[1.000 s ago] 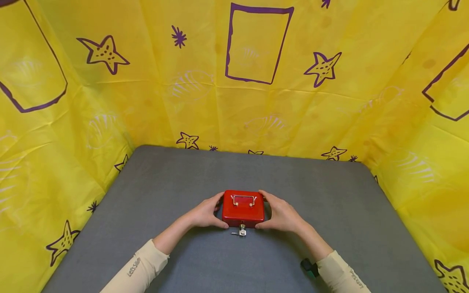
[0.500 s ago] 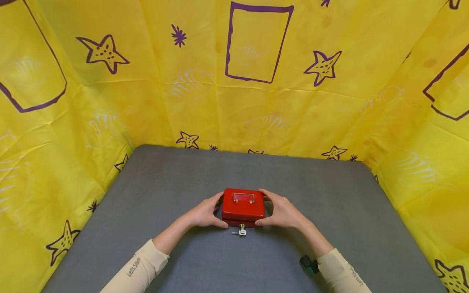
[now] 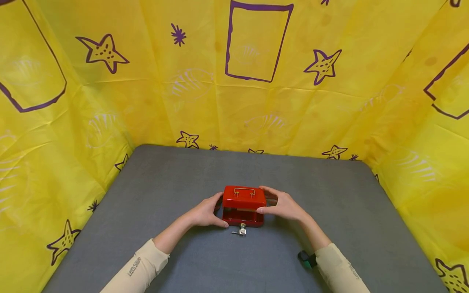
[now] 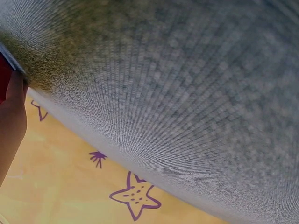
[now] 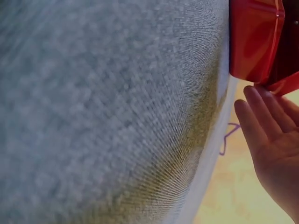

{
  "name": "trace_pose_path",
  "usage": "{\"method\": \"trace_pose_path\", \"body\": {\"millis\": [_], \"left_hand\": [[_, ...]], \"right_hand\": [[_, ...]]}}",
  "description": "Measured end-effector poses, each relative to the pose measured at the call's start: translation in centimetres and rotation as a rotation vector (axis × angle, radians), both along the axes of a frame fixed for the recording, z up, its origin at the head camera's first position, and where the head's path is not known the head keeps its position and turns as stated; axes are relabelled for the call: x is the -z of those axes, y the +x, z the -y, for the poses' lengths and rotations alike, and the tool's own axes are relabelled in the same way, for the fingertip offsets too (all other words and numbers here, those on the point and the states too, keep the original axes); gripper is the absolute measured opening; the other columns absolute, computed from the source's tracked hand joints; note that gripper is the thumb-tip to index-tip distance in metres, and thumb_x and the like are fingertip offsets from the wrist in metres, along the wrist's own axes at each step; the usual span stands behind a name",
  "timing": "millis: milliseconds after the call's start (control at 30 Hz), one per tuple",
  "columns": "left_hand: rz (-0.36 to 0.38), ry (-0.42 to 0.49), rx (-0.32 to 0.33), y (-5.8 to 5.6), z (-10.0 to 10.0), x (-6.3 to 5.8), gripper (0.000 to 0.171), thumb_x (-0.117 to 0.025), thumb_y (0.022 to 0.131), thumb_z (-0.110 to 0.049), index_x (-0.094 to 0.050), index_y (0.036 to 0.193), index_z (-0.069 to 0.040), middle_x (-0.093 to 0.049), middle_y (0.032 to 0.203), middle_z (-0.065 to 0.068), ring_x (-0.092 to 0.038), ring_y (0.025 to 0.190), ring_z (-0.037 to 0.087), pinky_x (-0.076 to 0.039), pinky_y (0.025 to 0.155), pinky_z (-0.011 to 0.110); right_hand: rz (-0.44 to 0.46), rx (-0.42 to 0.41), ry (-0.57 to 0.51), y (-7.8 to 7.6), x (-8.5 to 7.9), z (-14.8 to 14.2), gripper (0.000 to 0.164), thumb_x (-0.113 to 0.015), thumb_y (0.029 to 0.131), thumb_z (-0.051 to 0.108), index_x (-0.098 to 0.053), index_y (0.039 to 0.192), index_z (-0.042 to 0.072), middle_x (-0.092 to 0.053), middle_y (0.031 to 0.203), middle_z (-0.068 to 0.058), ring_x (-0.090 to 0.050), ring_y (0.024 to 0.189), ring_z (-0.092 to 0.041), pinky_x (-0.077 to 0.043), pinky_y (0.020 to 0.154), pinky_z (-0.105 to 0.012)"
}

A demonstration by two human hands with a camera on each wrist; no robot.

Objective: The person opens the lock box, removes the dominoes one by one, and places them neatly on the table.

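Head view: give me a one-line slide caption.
A glossy red rectangular box on a grey tabletop, lid partly raised, left hand at its base, right hand at the lid.

Box (image 3: 244,200) red, handle (image 3: 244,188) apparently gold; tabletop (image 3: 234,260) grey; backdrop (image 3: 220,97) yellow, purple starfish print (image 3: 323,67).

Lower centre: two hands (image 3: 206,212) (image 3: 286,206), one red box (image 3: 244,200), one handle (image 3: 244,188) are showing. Bottom: two sleeves (image 3: 137,266) (image 3: 340,268) are showing, one tabletop (image 3: 234,264) underneath.

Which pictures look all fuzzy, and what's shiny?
Head view: fairly crisp, with the red box glossy; left wrist view: the grey table blurry, with streaks fanning out; right wrist view: grey table blurry too, soft reflections on the red box.
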State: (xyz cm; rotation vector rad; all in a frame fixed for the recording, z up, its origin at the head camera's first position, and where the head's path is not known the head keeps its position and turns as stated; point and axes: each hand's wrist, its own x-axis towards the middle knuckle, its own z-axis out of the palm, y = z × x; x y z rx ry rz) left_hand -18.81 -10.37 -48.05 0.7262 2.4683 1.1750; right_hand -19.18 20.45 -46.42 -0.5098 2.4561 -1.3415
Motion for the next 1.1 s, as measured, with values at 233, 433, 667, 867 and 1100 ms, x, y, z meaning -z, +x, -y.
{"method": "trace_pose_path", "body": {"millis": [233, 433, 667, 867, 1100], "left_hand": [[-0.01, -0.011, -0.013, 0.0, -0.1, 0.0, 0.095, -0.088, 0.071, -0.026, -0.035, 0.145, -0.001, -0.05, 0.139, 0.014, -0.055, 0.12, 0.03, -0.046, 0.101, 0.043], [0.024, 0.046, 0.001, 0.0, -0.1, 0.1, 0.094, -0.087, 0.072, -0.021, -0.033, 0.145, 0.003, -0.046, 0.143, 0.018, -0.05, 0.126, 0.031, -0.044, 0.102, 0.042], [0.053, 0.061, 0.004, 0.0, 0.0, 0.2, 0.097, -0.087, 0.072, -0.018, -0.03, 0.147, 0.003, -0.04, 0.148, 0.017, -0.045, 0.131, 0.03, -0.044, 0.102, 0.041], [0.053, 0.076, 0.014, -0.1, -0.1, 0.2, 0.098, -0.087, 0.072, -0.018, -0.029, 0.148, 0.002, -0.039, 0.149, 0.017, -0.043, 0.132, 0.03, -0.043, 0.102, 0.041], [0.077, 0.074, 0.011, 0.0, -0.1, 0.2, 0.098, -0.087, 0.073, -0.018, -0.027, 0.149, 0.001, -0.037, 0.15, 0.018, -0.043, 0.133, 0.031, -0.042, 0.104, 0.042]], "right_hand": [[0.012, 0.051, 0.002, -0.6, 0.1, 0.0, 0.072, -0.073, 0.084, 0.043, -0.047, 0.145, 0.016, -0.056, 0.136, -0.006, -0.054, 0.121, -0.024, -0.047, 0.097, -0.045], [0.047, 0.113, -0.054, -0.9, 0.2, 0.5, 0.062, -0.067, 0.09, 0.041, -0.051, 0.142, 0.01, -0.057, 0.135, -0.012, -0.057, 0.116, -0.026, -0.05, 0.095, -0.04], [0.174, 0.188, -0.192, -1.2, -0.1, 1.2, 0.059, -0.062, 0.095, 0.033, -0.048, 0.14, -0.003, -0.054, 0.135, -0.022, -0.057, 0.119, -0.032, -0.046, 0.099, -0.04], [0.248, 0.255, -0.304, -1.6, 0.1, 1.6, 0.068, -0.061, 0.097, 0.033, -0.037, 0.142, -0.012, -0.049, 0.138, -0.029, -0.053, 0.124, -0.038, -0.045, 0.099, -0.041], [0.306, 0.28, -0.35, -1.8, -0.1, 1.9, 0.07, -0.058, 0.097, 0.042, -0.041, 0.141, -0.01, -0.051, 0.137, -0.026, -0.054, 0.123, -0.037, -0.045, 0.1, -0.041]]}}
